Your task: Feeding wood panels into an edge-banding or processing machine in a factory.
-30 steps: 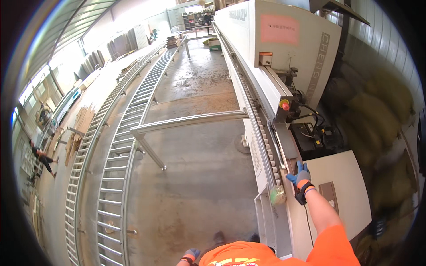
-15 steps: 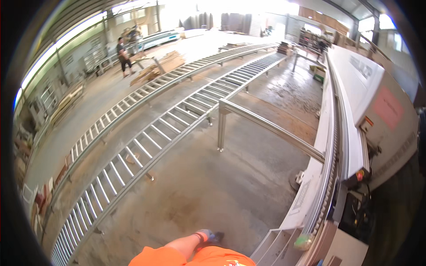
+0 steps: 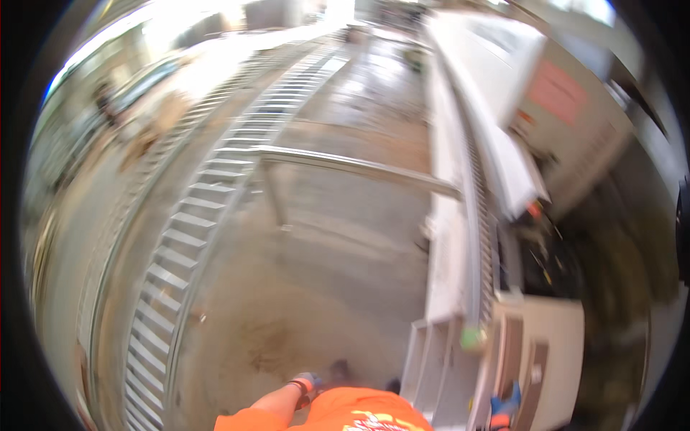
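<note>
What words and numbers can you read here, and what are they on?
None can be read; the picture is too blurred.
Pink sheet on the big pale machine: marks, too blurred to read.
The machine's side: faint lettering, too blurred.
Orange shirt: pale print, blurred and cut off by the picture's lower edge.

A slim brown strip [image 3: 509, 348] lies near a second strip [image 3: 534, 377], roughly parallel

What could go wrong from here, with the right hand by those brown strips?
The right hand is close beside the brown strips, so its fingers might get pinched if one shifts. The left hand hangs away from them, so it may be slow to help. Blur hides how firm any grip is.
</note>
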A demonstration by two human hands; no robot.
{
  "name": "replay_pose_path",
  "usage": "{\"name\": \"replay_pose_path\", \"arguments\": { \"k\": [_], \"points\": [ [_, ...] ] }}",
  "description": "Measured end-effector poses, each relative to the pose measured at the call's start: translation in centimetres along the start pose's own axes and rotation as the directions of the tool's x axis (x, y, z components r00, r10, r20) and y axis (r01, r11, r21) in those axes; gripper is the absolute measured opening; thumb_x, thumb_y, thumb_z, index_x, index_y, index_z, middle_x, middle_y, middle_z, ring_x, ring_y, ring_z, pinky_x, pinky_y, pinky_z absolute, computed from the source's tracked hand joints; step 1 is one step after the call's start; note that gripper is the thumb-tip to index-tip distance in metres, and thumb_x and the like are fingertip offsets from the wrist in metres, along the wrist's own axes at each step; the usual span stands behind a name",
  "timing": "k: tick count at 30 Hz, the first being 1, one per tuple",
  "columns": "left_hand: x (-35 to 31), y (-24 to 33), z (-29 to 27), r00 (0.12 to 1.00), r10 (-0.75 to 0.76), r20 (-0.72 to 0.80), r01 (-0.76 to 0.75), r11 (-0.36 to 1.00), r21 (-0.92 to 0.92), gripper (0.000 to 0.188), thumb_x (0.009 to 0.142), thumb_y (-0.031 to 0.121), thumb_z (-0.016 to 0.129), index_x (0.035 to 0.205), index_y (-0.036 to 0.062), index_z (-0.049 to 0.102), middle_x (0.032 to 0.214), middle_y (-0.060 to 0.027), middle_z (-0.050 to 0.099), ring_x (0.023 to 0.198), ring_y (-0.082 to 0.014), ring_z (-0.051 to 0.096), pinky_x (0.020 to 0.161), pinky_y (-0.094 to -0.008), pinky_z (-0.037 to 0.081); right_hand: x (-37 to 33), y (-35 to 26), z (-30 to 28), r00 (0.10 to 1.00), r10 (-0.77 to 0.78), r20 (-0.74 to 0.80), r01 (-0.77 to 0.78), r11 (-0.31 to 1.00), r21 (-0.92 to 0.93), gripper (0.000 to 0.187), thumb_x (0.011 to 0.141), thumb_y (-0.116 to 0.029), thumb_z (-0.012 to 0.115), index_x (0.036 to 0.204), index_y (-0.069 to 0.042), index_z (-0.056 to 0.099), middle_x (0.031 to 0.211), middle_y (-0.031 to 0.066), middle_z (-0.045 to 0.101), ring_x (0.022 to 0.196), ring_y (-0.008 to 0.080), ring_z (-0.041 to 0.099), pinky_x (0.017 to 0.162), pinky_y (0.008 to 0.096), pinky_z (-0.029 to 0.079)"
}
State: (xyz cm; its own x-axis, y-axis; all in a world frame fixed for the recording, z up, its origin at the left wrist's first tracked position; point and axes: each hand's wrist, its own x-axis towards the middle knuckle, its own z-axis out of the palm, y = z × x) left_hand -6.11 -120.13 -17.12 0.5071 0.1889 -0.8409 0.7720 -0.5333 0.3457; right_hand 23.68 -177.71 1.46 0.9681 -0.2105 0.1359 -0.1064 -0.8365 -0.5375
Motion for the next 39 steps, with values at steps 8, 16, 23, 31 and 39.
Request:
{"name": "replay_pose_path", "arguments": {
  "k": [8, 16, 23, 31, 39],
  "points": [
    [9.2, -2.2, -4.8, 0.971, 0.233, 0.053, -0.238, 0.963, 0.124, 0.047, 0.091, 0.047, 0.053, 0.106, 0.0057, 0.071, 0.108, -0.0236, 0.069, 0.105, -0.0443, 0.064, 0.09, -0.0491, 0.051, -3.1, -3.2, -8.9, 0.979, -0.117, -0.166, 0.078, 0.971, -0.224, 0.082, 0.061, -0.028, 0.087, 0.136, -0.013, 0.057, 0.131, 0.0209, 0.06, 0.121, 0.0404, 0.056, 0.105, 0.0471, 0.044],
    [17.6, 4.4, -9.2, 0.901, 0.411, 0.138, -0.432, 0.834, 0.343, 0.037, 0.095, 0.035, 0.058, 0.105, 0.0017, 0.071, 0.088, -0.0085, 0.073, 0.073, -0.0187, 0.066, 0.066, -0.0347, 0.05, -1.2, 1.8, -13.1, 0.976, 0.177, -0.123, -0.211, 0.901, -0.378, 0.081, 0.068, -0.04, 0.082, 0.142, -0.025, 0.051, 0.148, 0.0163, 0.047, 0.132, 0.0391, 0.047, 0.11, 0.0465, 0.041],
    [10.5, 17.4, -9.0, 0.949, 0.315, 0.025, -0.316, 0.944, 0.092, 0.037, 0.091, 0.034, 0.057, 0.096, 0.0005, 0.071, 0.078, -0.0062, 0.068, 0.071, -0.0163, 0.06, 0.066, -0.0334, 0.048, 0.2, 5.4, -14.8, 0.953, 0.299, 0.05, -0.27, 0.911, -0.312, 0.084, 0.071, -0.039, 0.081, 0.146, -0.025, 0.046, 0.151, 0.0146, 0.042, 0.137, 0.0381, 0.042, 0.112, 0.0457, 0.04],
    [8.1, 18.5, -7.0, 0.963, 0.256, 0.081, -0.265, 0.953, 0.145, 0.038, 0.093, 0.035, 0.062, 0.116, 0.0062, 0.069, 0.101, -0.0057, 0.073, 0.079, -0.0178, 0.068, 0.063, -0.0318, 0.048, 4.9, 5.5, -13.0, 0.953, 0.244, 0.178, -0.159, 0.907, -0.391, 0.1, 0.071, -0.038, 0.079, 0.156, -0.02, 0.029, 0.139, 0.0173, 0.048, 0.127, 0.0374, 0.048, 0.109, 0.046, 0.038],
    [10.1, 19.2, -6.9, 0.903, 0.415, 0.112, -0.421, 0.802, 0.423, 0.041, 0.095, 0.037, 0.059, 0.114, 0.0016, 0.07, 0.1, -0.01, 0.074, 0.082, -0.0211, 0.07, 0.074, -0.0342, 0.053, 4.5, 7.0, -13.8, 0.957, 0.217, 0.194, -0.136, 0.923, -0.36, 0.103, 0.067, -0.037, 0.084, 0.154, -0.024, 0.031, 0.139, 0.0191, 0.047, 0.124, 0.0412, 0.049, 0.107, 0.0484, 0.04]
  ]
}}
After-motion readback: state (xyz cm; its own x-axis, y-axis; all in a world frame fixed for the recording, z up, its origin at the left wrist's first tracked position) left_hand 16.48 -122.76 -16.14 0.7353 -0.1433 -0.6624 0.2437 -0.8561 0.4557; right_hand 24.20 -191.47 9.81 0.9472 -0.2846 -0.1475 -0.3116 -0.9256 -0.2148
